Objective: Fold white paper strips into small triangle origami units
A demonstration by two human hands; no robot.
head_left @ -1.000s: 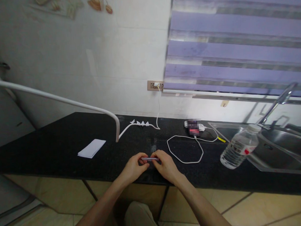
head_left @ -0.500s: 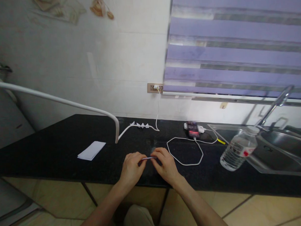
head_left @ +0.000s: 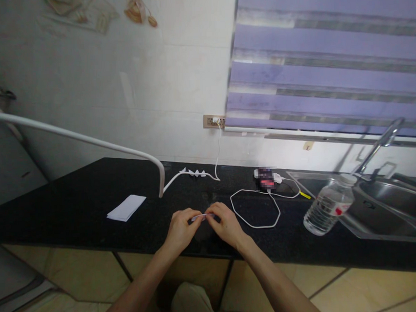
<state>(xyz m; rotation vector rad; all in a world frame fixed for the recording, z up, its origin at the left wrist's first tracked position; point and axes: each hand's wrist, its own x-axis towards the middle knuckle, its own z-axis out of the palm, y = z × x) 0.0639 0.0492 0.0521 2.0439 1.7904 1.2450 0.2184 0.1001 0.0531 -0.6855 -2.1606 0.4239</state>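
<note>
A black counter (head_left: 76,192) is spanning the middle of the frame, and a purple striped blind (head_left: 320,43) is filling the upper right. A steel sink (head_left: 363,214) is sitting at the right edge, with a clear bottle (head_left: 329,211) standing just before it. At lower centre, the left hand (head_left: 179,227) and the right hand (head_left: 226,226) are facing each other over the counter's front part. White folded paper (head_left: 127,207) is lying left of centre. Near mid-frame, small white pieces (head_left: 196,173) are resting beside a cord. Smallest of all, a thin pale strip (head_left: 198,217) is bridging the fingertips at lower centre; both hands are pinching it narrowly between thumbs and fingers, one at each end.
</note>
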